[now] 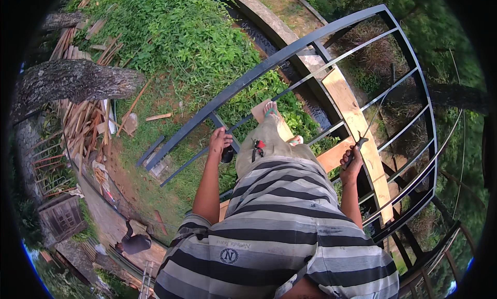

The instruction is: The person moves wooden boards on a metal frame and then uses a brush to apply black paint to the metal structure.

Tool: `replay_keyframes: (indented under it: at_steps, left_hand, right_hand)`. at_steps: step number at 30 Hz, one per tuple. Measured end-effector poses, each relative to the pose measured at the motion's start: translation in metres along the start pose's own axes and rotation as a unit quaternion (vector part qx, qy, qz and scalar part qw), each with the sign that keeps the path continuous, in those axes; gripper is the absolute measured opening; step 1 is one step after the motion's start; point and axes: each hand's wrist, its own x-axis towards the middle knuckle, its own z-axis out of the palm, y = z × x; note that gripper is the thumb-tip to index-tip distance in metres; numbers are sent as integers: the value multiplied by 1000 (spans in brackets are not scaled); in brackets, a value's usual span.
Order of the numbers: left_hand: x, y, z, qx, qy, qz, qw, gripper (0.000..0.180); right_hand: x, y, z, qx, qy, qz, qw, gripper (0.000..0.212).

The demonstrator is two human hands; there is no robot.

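Observation:
My left hand (219, 142) is closed around a dark, rounded object (227, 154), partly hidden by the fingers, next to a dark metal beam (253, 72). My right hand (352, 163) grips the black handle of what looks like a welding electrode holder (360, 142). A long thin rod (375, 114) sticks out of its jaws, away from me over the metal frame (428, 110). Below the right hand lies a pale wooden plank (357, 123) across the frame. My feet in sandals (270, 110) rest on boards among the crossbars.
Between the bars the ground drops to green plants (191, 45) and a narrow water channel (318, 115). A tree trunk (77, 86) and a heap of wood scraps (85, 125) are at left. Another person (135, 243) bends down on a path at lower left.

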Motion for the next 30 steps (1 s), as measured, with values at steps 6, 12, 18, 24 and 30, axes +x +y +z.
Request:
replay_keyframes:
  at_steps: [6, 12, 18, 24, 30]
  left_hand:
    - [-27, -95, -22, -158, 95, -4, 983, 45]
    - [-113, -300, -11, -260, 134, -182, 939, 37]
    - [-155, -382, -15, -195, 73, -208, 956, 35]
    - [-104, -277, -26, -153, 90, -180, 968, 47]
    - [-10, -144, -50, -199, 98, -98, 970, 47]
  right_hand:
    - [-4, -22, 4, -84, 5, 31, 996, 24]
    - [22, -42, 7, -151, 21, 25, 988, 22]
    - [61, -52, 45, -176, -4, 7, 984, 21]
    - [78, -75, 79, -184, -19, -17, 983, 22]
    - [88, -87, 108, -169, -11, -29, 985, 26]
